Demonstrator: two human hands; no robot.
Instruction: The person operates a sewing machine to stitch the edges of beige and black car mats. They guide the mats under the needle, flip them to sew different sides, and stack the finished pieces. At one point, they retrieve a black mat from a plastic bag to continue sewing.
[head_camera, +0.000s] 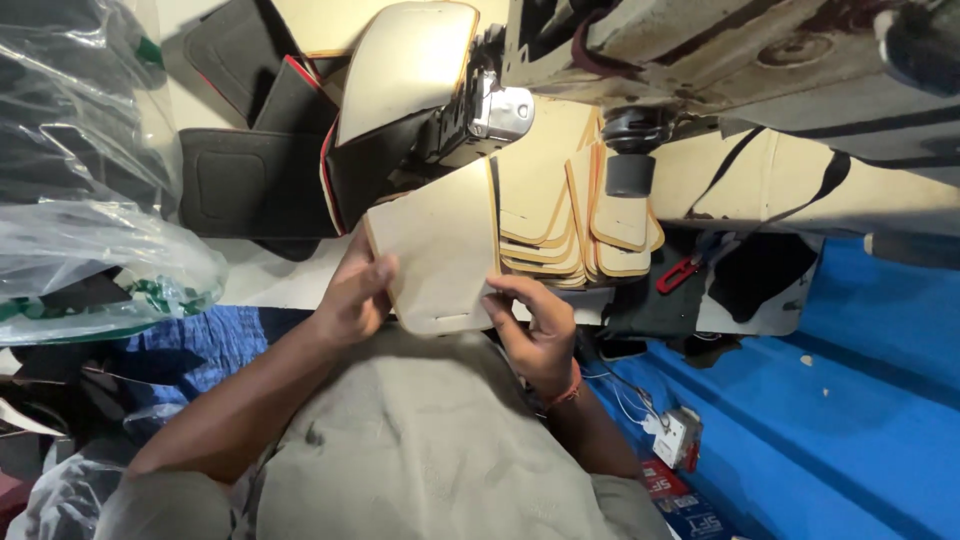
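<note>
Two hands grip one flat tan leather panel with orange edging (440, 250): left hand (352, 295) and right hand (535, 330) pinched on opposite edges, keeping it taut before the sewing machine (490, 110).

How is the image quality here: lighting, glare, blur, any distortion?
Head view: wide-angle bending at the edges; strong light on the tan piece held by the left hand and right hand; glare on the plastic bags; dark shadows lower left; hands reasonably sharp.
</note>
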